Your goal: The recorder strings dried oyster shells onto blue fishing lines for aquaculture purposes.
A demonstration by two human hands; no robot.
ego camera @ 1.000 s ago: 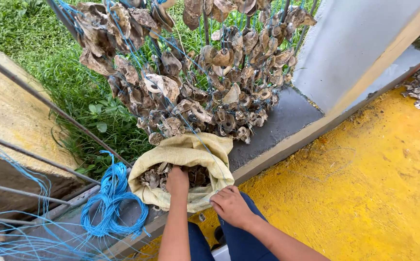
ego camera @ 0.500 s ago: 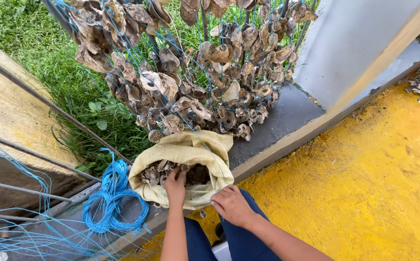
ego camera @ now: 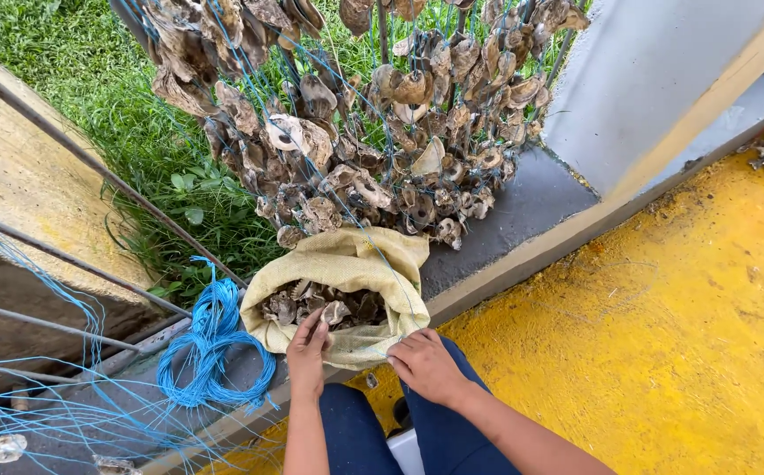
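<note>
Left grip and right grip on sack rim, shells just beyond.

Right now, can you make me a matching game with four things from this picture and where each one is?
Things:
1. tan woven sack full of shells
2. coil of bright blue cord
3. strings of grey-brown shells on blue lines
4. yellow painted floor

Places:
A. hanging above the sack
B. on the grey ledge, left of the sack
C. to the right, past the pale kerb
D. in front of both hands, its rim in the right hand

Pairs: 1-D, 2-B, 3-A, 4-C. The left hand reaches in at the sack's mouth.
</note>
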